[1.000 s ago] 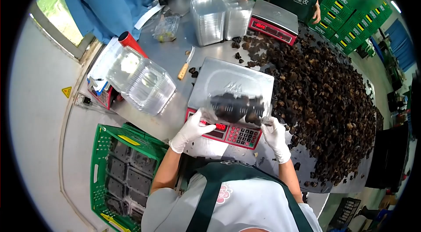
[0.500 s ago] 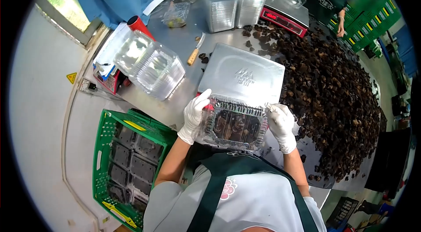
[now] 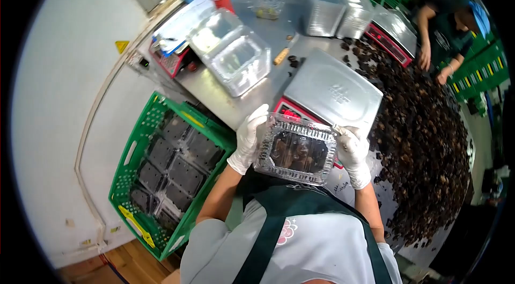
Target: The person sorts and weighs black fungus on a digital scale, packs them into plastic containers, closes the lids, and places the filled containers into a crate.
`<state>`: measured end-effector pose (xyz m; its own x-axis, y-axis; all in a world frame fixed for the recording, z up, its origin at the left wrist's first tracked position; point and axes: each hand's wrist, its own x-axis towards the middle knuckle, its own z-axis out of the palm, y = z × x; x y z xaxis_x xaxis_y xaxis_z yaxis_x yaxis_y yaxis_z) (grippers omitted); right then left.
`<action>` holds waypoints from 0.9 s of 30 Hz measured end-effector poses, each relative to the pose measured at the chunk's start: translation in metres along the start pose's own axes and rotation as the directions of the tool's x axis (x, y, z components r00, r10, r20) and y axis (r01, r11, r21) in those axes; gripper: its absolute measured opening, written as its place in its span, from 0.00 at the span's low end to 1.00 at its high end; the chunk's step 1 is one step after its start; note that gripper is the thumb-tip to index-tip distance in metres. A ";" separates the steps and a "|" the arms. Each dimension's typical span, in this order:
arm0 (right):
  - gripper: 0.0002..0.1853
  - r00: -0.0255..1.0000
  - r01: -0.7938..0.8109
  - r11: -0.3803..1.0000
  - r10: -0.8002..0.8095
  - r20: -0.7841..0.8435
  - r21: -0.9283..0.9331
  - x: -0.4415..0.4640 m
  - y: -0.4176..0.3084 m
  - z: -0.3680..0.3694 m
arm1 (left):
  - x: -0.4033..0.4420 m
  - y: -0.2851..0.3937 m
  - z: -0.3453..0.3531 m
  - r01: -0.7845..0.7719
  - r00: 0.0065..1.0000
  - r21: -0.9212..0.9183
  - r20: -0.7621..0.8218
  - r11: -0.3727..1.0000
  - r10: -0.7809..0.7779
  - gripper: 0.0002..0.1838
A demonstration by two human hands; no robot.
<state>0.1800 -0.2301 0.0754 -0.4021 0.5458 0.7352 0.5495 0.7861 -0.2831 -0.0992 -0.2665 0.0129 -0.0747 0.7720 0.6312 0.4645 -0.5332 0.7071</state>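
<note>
A clear plastic clamshell box (image 3: 298,151), its lid down over dark brown contents, is held level in front of my apron. My gloved left hand (image 3: 248,139) grips the box's left side, its fingers reaching up along the edge. At the opposite upper corner, my gloved right hand (image 3: 352,150) pinches the rim with bent fingers. Just beyond the box is a scale with a bare metal plate (image 3: 335,88) and a red body. Dark, wrinkled mushroom-like pieces (image 3: 424,155) are heaped to the right of my right hand.
At lower left, a green crate (image 3: 120,176) holds several filled boxes. Open empty boxes (image 3: 236,61) are stacked on the table beyond my left hand. A knife (image 3: 281,56) lies by the scale. Further off are box stacks (image 3: 324,10), a second scale (image 3: 389,45) and a co-worker (image 3: 448,37).
My view has swung left, so the table appears shifted right and tilted. The box, still between both hands, has come away from the scale's front. The co-worker's hands have moved toward the heap.
</note>
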 end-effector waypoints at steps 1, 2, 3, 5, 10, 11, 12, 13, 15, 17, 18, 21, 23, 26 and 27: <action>0.17 1.000 -0.009 1.000 0.008 0.020 0.028 0.002 -0.003 0.005 | -0.002 0.005 -0.005 0.096 0.995 -0.151 0.022 0.984 -0.094 0.16; 0.16 0.999 -0.012 0.996 0.008 0.036 0.094 0.006 -0.007 0.011 | -0.012 0.003 -0.007 0.336 0.941 -0.408 0.099 0.849 -0.325 0.19; 0.15 0.998 -0.015 0.985 0.005 0.055 0.170 0.008 -0.012 0.018 | -0.024 0.003 -0.010 0.520 0.835 -0.611 0.217 0.597 -0.505 0.22; 0.13 0.955 -0.266 0.905 0.200 0.218 0.333 -0.006 -0.023 0.037 | -0.025 0.037 -0.028 0.412 0.873 -0.755 0.167 0.510 -0.457 0.37; 0.20 0.755 -0.560 0.643 0.136 0.642 0.522 -0.006 -0.067 0.072 | -0.079 0.027 -0.033 0.231 0.902 -0.958 0.146 0.167 -0.407 0.42; 0.23 0.716 -0.537 0.755 0.170 0.677 0.378 -0.008 -0.083 0.082 | -0.092 0.024 -0.035 0.190 0.896 -0.977 0.132 0.097 -0.424 0.38; 0.22 0.671 -0.449 0.804 0.016 0.741 0.389 0.001 -0.094 0.088 | -0.100 0.023 -0.043 0.131 0.879 -0.991 0.100 0.034 -0.466 0.35; 0.21 0.600 -0.353 0.842 -0.132 0.789 0.408 0.007 -0.103 0.094 | -0.103 0.027 -0.053 0.050 0.806 -0.999 0.050 -0.016 -0.590 0.32; 0.14 0.671 -0.402 0.706 -0.207 0.712 0.584 -0.003 -0.118 0.111 | -0.087 0.065 -0.104 0.145 0.610 -0.964 -0.091 0.224 -0.787 0.31; 0.11 0.611 -0.443 0.726 -0.186 0.770 0.526 0.002 -0.126 0.111 | -0.109 0.061 -0.152 0.166 0.384 -0.915 -0.283 0.367 -0.879 0.32; 0.11 0.611 -0.438 0.723 -0.197 0.767 0.534 0.002 -0.127 0.111 | -0.130 0.058 -0.181 0.287 0.290 -0.851 -0.360 0.440 -0.887 0.32; 0.11 0.608 -0.442 0.755 -0.146 0.781 0.485 -0.003 -0.114 0.108 | -0.206 0.033 -0.257 0.435 0.132 -0.634 -0.658 0.640 -0.742 0.32; 0.10 0.553 -0.519 0.754 -0.064 0.831 0.404 -0.010 -0.101 0.104 | -0.216 0.062 -0.285 0.537 0.002 -0.686 -0.582 0.492 -0.813 0.34; 0.10 0.544 -0.564 0.742 0.003 0.839 0.363 -0.022 -0.083 0.099 | -0.297 0.026 -0.323 0.977 -0.070 -0.211 -0.502 0.043 -0.862 0.40; 0.10 0.533 -0.591 0.731 0.035 0.846 0.342 -0.025 -0.080 0.098 | -0.293 0.025 -0.313 0.969 -0.121 0.107 -0.586 -0.224 -0.802 0.46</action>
<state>0.0748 -0.2783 0.0193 -0.8142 0.5637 -0.1392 0.3887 0.3512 -0.8518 -0.3423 -0.6142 -0.0546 -0.8801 0.1314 -0.4563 -0.0818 0.9045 0.4184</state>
